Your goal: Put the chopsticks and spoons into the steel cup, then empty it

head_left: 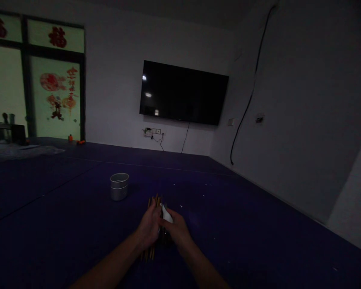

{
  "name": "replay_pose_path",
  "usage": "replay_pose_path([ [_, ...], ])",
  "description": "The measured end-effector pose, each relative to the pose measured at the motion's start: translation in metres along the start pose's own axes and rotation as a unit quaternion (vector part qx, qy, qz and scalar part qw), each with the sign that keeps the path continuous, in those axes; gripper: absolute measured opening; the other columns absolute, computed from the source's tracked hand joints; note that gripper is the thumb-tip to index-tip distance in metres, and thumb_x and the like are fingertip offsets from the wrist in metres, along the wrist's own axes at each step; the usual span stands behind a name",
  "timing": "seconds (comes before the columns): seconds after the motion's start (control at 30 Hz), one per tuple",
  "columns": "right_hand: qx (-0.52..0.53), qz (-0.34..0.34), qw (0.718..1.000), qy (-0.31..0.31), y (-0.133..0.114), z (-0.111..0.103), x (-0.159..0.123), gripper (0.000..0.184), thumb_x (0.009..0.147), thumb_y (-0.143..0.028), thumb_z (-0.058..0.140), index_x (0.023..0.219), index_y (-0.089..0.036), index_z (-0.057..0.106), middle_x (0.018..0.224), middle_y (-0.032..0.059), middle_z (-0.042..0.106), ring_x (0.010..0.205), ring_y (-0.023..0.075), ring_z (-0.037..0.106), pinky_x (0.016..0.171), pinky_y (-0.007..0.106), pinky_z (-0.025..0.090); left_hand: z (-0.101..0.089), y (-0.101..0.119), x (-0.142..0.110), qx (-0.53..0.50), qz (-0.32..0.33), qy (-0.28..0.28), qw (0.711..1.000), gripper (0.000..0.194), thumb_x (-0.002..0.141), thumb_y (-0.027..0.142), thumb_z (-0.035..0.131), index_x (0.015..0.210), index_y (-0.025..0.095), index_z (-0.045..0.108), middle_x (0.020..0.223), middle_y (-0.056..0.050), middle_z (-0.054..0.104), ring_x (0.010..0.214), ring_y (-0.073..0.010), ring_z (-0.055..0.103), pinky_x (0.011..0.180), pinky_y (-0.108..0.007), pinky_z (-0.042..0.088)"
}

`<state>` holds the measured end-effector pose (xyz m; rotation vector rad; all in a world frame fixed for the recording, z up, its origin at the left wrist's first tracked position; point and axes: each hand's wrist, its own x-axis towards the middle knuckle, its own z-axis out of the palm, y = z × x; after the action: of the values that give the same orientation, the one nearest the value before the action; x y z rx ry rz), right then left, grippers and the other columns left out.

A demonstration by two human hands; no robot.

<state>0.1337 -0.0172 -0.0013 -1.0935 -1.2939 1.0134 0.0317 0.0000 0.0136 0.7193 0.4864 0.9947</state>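
My left hand (pixel 149 224) is closed around a bundle of wooden chopsticks (pixel 151 253); their ends stick out above and below the fist. Close against it, my right hand (pixel 177 228) grips a white spoon (pixel 167 216), its fingers bent round it. Dark or metal thin pieces show between the two hands, too dim to name. To the left and farther off, a round grey metal container (pixel 119 188) stands upright on the dark blue surface (pixel 87 224), apart from both hands.
Small white scraps (pixel 181 206) lie right of the hands. Clear plastic sheeting (pixel 21 151) and a dark box (pixel 7 131) are at the far left, with small orange items (pixel 70 137) nearby. A television (pixel 183 93) hangs on the back wall; a black cable (pixel 246 108) runs down the right wall.
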Motion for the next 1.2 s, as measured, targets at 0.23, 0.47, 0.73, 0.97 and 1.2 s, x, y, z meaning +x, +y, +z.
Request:
replay_pose_path([
  [0.23,-0.104,-0.008,0.994,0.041,0.003,-0.010,0.005,0.034,0.062,-0.017,0.055,0.091,-0.011,0.070,0.078,0.0045,0.071,0.072,0.0197,0.064,0.064,0.027,0.049,-0.008,0.003,0.002,-0.017,-0.039,-0.017,0.999,0.065,0.089,0.062,0.026,0.105,0.009,0.059,0.103,-0.016,0.063,0.103,-0.0249,0.058,0.091,-0.033,0.041],
  [0.47,-0.257,-0.080,0.959,0.086,-0.009,-0.015,-0.001,0.036,0.066,-0.013,0.050,0.097,-0.014,0.069,0.088,0.0080,0.072,0.082,0.0226,0.066,0.071,0.029,0.051,-0.020,0.008,0.006,0.029,-0.067,-0.056,0.996,0.077,0.085,0.067,0.027,0.116,0.004,0.058,0.123,-0.021,0.056,0.123,-0.0257,0.045,0.100,-0.031,0.032],
  [0.73,-0.288,-0.101,0.950,0.073,-0.009,-0.010,-0.005,0.037,0.069,-0.007,0.050,0.102,-0.014,0.066,0.090,0.0092,0.072,0.079,0.0197,0.067,0.070,0.026,0.050,-0.028,-0.001,0.016,0.107,-0.040,-0.069,0.991,0.073,0.080,0.070,0.036,0.121,0.013,0.058,0.132,-0.016,0.052,0.133,-0.0235,0.034,0.107,-0.033,0.023],
  [0.97,-0.322,-0.075,0.943,0.022,-0.010,-0.007,-0.008,0.020,0.069,-0.006,0.053,0.081,-0.015,0.067,0.075,0.0067,0.072,0.069,0.0184,0.067,0.056,0.021,0.045,-0.022,0.000,0.013,0.155,-0.062,-0.109,0.980,0.079,0.077,0.076,0.032,0.108,0.011,0.064,0.112,-0.016,0.064,0.119,-0.0259,0.049,0.103,-0.035,0.027],
  [1.2,-0.383,-0.054,0.921,0.048,-0.013,-0.006,-0.013,0.014,0.073,-0.015,0.055,0.079,-0.015,0.068,0.079,0.0091,0.072,0.071,0.0195,0.067,0.057,0.022,0.043,-0.014,0.001,0.011,0.165,-0.051,-0.112,0.979,0.075,0.077,0.076,0.032,0.099,0.014,0.067,0.101,-0.014,0.068,0.107,-0.0253,0.057,0.097,-0.035,0.034],
])
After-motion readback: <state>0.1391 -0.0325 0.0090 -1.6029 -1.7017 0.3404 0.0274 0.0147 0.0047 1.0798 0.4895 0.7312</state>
